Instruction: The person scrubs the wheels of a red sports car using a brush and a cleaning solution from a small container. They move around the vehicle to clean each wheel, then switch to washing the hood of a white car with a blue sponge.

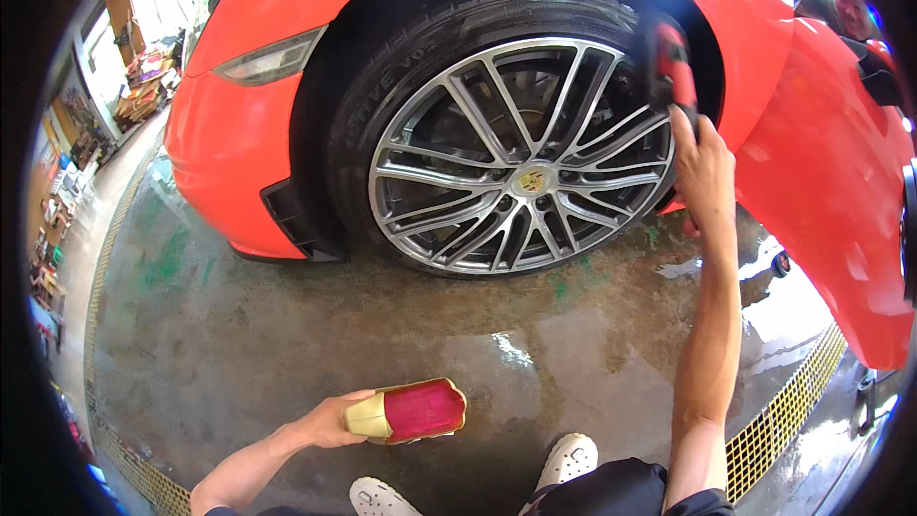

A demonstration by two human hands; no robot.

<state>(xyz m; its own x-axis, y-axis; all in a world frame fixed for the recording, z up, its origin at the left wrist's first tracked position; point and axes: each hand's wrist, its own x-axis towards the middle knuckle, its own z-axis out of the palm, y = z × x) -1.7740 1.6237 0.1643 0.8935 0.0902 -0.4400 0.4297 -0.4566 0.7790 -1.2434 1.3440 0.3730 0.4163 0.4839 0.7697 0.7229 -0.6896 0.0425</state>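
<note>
My left hand [334, 420] grips a cream-coloured cut-open container [367, 416] with deep pink liquid inside, held low above the floor. Raised at the right, my right hand [705, 170] is closed around the handle of a red and black brush [676, 67]. The brush head is at the upper right of the black tyre [358, 124], close under the wheel arch; blur hides whether its bristles touch the rubber. Inside the tyre sits a silver and dark grey multi-spoke wheel rim [478, 119] with a round yellowish centre cap [533, 182].
The wheel belongs to a red car [224, 153], whose door [831, 191] stands open at the right. A person [850, 14] shows at the upper right. Yellow floor grating [788, 416] borders the wet concrete floor [287, 344]. Cluttered boxes [148, 81] lie far left.
</note>
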